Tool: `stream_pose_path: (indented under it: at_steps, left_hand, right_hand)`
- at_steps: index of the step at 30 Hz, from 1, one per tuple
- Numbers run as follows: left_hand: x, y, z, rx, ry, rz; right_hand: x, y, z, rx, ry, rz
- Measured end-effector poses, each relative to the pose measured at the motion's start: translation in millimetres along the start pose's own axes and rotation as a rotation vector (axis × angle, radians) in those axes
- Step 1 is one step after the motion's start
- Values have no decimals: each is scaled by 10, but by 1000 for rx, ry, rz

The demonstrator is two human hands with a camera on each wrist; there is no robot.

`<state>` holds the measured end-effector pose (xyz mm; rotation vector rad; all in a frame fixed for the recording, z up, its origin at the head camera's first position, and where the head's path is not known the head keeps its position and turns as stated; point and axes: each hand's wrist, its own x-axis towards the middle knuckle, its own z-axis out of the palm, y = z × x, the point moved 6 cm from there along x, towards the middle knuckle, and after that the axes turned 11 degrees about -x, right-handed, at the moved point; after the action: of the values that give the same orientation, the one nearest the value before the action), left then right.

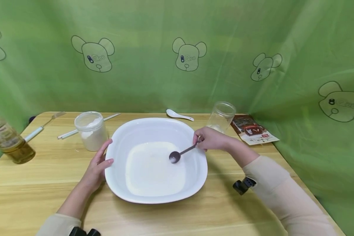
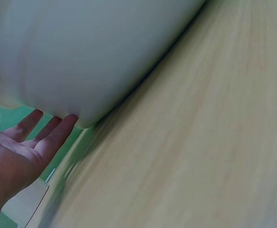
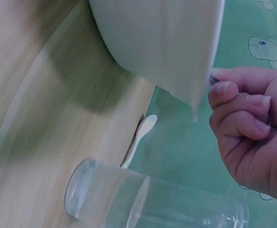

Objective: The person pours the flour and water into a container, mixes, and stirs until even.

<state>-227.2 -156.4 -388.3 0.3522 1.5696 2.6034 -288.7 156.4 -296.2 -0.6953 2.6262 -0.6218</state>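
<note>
A large white basin stands on the wooden table. Its bottom looks pale white; whether something lies there I cannot tell. My left hand holds the basin's left side, thumb on the rim and fingertips against the outer wall, as the left wrist view shows. Over the basin's right rim, my right hand pinches the handle of a small dark brown spoon. A little white powder is in the spoon's bowl, which hangs inside the basin. In the right wrist view the other fingers of that hand are curled.
Left of the basin are a jar of white powder, white sticks, a fork and an amber bottle. Behind lies a white spoon. A clear jar and a brown packet are at the right.
</note>
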Motion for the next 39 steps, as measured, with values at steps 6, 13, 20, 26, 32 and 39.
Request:
stream_pose_path:
  at_steps: [6,13,20,26,32,39]
  left_hand:
    - [3,-22,-6,3,8,-6]
    - [8,-33,-2,1,11,-12]
    - [14,-26,0,1,9,-7]
    - [12,-24,-7,3,17,-9]
    - [8,-27,-19,3,17,-8]
    - [5,-26,-22,0,13,-3]
  right_hand:
    - [252,-56,48,4,62,-9]
    - [469,-253,273,22,14,-110]
    - [405,-423,497,82,-138,-187]
    - [166,-437,541,73,-246,-217]
    - [-79,-333,372,32,-230,-205]
    - [-102,-129,73,-39,-81,-124]
